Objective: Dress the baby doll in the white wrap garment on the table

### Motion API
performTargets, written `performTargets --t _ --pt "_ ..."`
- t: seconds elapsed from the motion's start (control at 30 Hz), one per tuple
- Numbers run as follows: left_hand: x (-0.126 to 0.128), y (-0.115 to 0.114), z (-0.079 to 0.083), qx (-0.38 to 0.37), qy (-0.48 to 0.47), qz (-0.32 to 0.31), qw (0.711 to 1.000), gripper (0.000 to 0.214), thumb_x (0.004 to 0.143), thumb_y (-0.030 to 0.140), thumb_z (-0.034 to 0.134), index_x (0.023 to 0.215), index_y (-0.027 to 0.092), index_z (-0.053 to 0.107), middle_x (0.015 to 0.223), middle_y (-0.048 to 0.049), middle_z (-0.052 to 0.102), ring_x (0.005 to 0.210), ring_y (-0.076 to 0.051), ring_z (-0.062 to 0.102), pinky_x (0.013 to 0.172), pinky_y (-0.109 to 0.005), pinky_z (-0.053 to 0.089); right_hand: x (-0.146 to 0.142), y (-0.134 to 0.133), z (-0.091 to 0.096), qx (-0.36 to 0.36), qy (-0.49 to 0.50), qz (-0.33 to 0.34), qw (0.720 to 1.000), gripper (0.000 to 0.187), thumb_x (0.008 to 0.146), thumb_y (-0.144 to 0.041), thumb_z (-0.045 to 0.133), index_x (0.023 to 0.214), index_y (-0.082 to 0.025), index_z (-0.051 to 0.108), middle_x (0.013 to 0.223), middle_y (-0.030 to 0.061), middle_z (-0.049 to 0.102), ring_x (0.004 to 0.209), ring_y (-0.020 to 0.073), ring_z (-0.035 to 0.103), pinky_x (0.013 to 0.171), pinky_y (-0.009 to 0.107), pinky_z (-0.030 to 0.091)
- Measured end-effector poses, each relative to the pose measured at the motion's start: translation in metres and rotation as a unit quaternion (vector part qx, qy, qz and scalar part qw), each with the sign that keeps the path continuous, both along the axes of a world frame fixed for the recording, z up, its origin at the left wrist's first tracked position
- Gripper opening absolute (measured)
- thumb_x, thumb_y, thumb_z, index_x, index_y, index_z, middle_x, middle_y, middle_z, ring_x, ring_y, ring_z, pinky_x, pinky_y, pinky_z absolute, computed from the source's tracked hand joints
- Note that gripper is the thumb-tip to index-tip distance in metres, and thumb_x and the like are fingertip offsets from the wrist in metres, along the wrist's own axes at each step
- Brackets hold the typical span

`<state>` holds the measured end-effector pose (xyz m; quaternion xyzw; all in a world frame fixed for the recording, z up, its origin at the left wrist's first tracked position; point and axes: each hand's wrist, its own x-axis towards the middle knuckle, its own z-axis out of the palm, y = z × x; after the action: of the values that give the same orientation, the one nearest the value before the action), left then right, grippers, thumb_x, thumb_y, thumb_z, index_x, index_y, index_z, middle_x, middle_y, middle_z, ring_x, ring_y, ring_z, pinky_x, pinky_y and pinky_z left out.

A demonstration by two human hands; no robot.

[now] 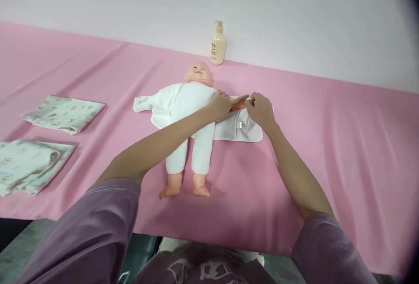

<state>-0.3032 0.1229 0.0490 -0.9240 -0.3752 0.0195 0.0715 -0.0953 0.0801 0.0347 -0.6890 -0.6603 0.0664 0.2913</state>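
A baby doll (197, 73) lies face up, with a white cloth body and bare feet toward me. A white baby shirt (163, 100) is spread open under it, with one sleeve over the doll's arm on the left. My left hand (220, 104) is closed around the doll's other arm, near the shoulder side. A short skin-toned stretch of that arm (240, 104) shows between my hands. Just to the right, my right hand (261, 108) pinches white fabric, seemingly the shirt's sleeve, by the doll's hand. My fingers partly hide the grip. The shirt's right flap lies flat below, showing a small tag (240, 124).
A cream pump bottle (218, 47) stands behind the doll's head, close to the pale wall (294, 22). Two folded printed cloths, an upper one (65, 113) and a lower one (32, 164), lie on the left. Pink cloth (248, 188) covers the table to its front edge.
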Motion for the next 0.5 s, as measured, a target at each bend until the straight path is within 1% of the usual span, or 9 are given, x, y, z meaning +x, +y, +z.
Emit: performTargets --t 0.2,0.3,0.37,0.4,0.43,0.5 --pt "0.004 0.001 -0.004 -0.036 -0.033 0.01 0.999 0.089 0.112 0.02 0.058 0.196 0.027 0.031 0.141 -0.0271 0.081 0.132 -0.048 0.073 0.118 -0.063 0.044 -0.006 -0.003 0.003 0.002 -0.018 -0.004 1.0 0.03 0.105 -0.02 0.059 0.085 -0.029 0.037 0.091 0.0049 0.063 0.083 0.025 0.053 0.082 0.04 0.04" --pt "0.002 0.004 0.001 -0.05 -0.021 0.006 0.999 0.089 0.115 0.025 0.055 0.198 0.023 0.022 0.149 -0.0273 0.078 0.139 -0.049 0.071 0.121 -0.062 0.043 -0.009 -0.005 0.003 0.006 -0.049 0.0 0.999 0.031 0.106 -0.021 0.059 0.086 -0.028 0.036 0.094 0.0064 0.065 0.083 0.0251 0.054 0.078 0.039 0.036" --pt "-0.002 0.008 0.008 -0.069 -0.018 -0.011 0.997 0.091 0.116 0.028 0.056 0.198 0.022 0.018 0.156 -0.0246 0.075 0.142 -0.047 0.069 0.122 -0.059 0.044 -0.011 -0.007 0.001 -0.008 -0.064 -0.003 0.998 0.03 0.106 -0.023 0.06 0.087 -0.028 0.037 0.094 0.0073 0.067 0.082 0.025 0.054 0.075 0.039 0.033" --pt "-0.004 0.011 0.011 -0.084 -0.027 -0.022 0.996 0.09 0.115 0.029 0.057 0.197 0.023 0.02 0.16 -0.023 0.073 0.143 -0.045 0.068 0.122 -0.056 0.046 -0.011 -0.008 0.0 -0.016 -0.068 -0.005 0.998 0.029 0.106 -0.023 0.061 0.088 -0.028 0.039 0.094 0.0076 0.068 0.081 0.0251 0.055 0.074 0.038 0.031" --pt "-0.006 0.013 0.014 -0.099 -0.042 -0.031 0.994 0.087 0.115 0.03 0.059 0.195 0.022 0.026 0.162 -0.0216 0.072 0.145 -0.043 0.067 0.121 -0.053 0.048 -0.012 -0.008 0.0 -0.022 -0.071 -0.009 0.997 0.027 0.106 -0.024 0.062 0.089 -0.027 0.042 0.093 0.0079 0.069 0.08 0.0254 0.055 0.073 0.038 0.03" --pt "-0.009 0.017 0.018 -0.117 -0.071 -0.044 0.99 0.076 0.113 0.03 0.064 0.186 0.021 0.042 0.164 -0.0202 0.07 0.147 -0.039 0.066 0.118 -0.048 0.051 -0.013 -0.009 -0.001 -0.027 -0.074 -0.013 0.997 0.022 0.106 -0.025 0.063 0.091 -0.027 0.046 0.09 0.0083 0.07 0.08 0.0263 0.056 0.072 0.038 0.029"
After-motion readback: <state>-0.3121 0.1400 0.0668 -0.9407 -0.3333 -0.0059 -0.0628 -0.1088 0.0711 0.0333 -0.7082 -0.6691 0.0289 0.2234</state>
